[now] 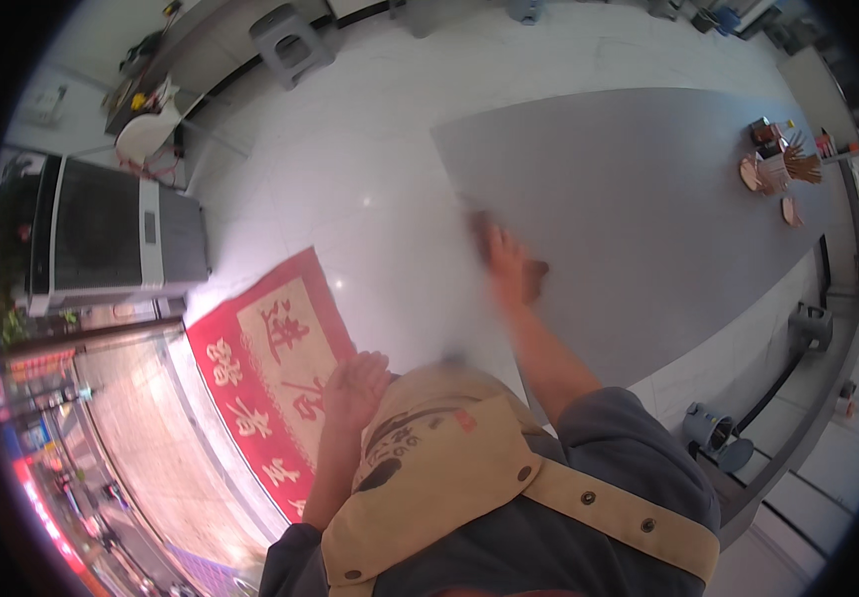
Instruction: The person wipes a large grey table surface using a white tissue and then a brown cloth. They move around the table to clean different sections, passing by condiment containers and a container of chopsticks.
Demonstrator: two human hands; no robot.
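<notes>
Under my right hand (510,265) is a dark brown cloth (536,277), pressed at the near left edge of a grey tabletop (623,224); the hand and cloth are blurred. My left hand (361,380) hangs beside the tan apron (444,470) at my front, its fingers loosely extended and nothing seen in it. On the far right of the tabletop stand a holder of wooden chopsticks (803,163), dark sauce bottles (767,134) and a small pinkish dish (791,212).
A red mat (224,358) with writing lies by the doorway at the left. Beyond it stand a dark-fronted appliance (105,231) and a white chair (147,134). A grey plastic stool (291,45) is at the back. A bin (712,427) stands at the right.
</notes>
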